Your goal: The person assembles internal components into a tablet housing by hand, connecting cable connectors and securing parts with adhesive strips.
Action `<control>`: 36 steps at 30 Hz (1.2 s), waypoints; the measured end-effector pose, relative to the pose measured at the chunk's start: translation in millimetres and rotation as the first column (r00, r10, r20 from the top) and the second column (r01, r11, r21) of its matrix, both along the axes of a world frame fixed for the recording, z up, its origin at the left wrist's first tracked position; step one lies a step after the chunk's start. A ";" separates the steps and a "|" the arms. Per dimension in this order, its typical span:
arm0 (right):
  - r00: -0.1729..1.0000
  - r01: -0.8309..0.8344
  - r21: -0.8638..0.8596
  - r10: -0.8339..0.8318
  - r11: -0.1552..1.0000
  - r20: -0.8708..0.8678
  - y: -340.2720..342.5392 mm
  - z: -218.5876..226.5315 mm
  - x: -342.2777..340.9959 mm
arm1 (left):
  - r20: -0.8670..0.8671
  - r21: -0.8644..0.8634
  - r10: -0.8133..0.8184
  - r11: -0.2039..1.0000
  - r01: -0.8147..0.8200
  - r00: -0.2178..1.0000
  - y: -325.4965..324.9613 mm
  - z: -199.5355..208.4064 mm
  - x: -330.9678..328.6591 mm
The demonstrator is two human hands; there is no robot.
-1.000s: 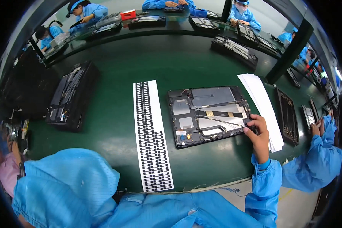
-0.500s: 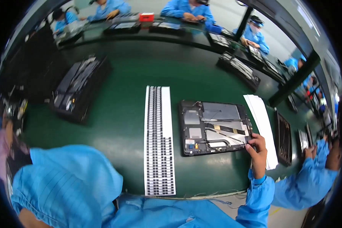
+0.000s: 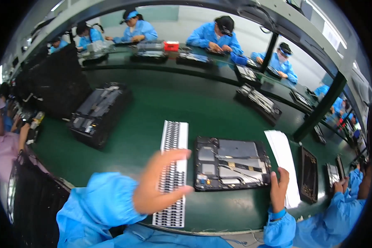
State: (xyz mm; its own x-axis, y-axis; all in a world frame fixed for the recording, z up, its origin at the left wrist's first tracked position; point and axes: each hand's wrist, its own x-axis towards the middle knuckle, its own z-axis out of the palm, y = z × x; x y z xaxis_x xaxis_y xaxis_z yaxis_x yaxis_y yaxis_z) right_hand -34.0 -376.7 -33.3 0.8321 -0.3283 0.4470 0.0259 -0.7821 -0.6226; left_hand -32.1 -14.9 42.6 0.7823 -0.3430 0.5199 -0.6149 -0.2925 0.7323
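An opened tablet-like device (image 3: 239,147) lies flat on the green table, its dark frame, grey panels, cables and a silver plate exposed. My left hand (image 3: 155,184) is raised just left of it, thumb and fingers spread wide with nothing between them. Under that hand, partly covered, is a long white sheet (image 3: 175,136) bearing rows of small black strips. By the device's lower right edge is my right hand (image 3: 279,188), thumb and fingers extended and apart. Whether its thumb touches the frame I cannot tell.
White paper sheets (image 3: 283,159) and a black tray (image 3: 308,175) lie to the right. A black box of device parts (image 3: 101,109) stands at the left, another stack of parts (image 3: 258,101) at the far right. Dark posts (image 3: 324,105) rise from the table. Co-workers in blue sit beyond and at the right.
My left hand has come up from the lower left to beside the device. My right hand has loosened from the device's right edge. The view has tilted up, so the table sits lower.
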 end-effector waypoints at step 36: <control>0.763 -0.646 0.470 0.507 0.601 0.401 482.1 46.9 301.6 | 0.063 -0.091 0.887 0.462 -0.882 0.457 171.4 -62.7 18.2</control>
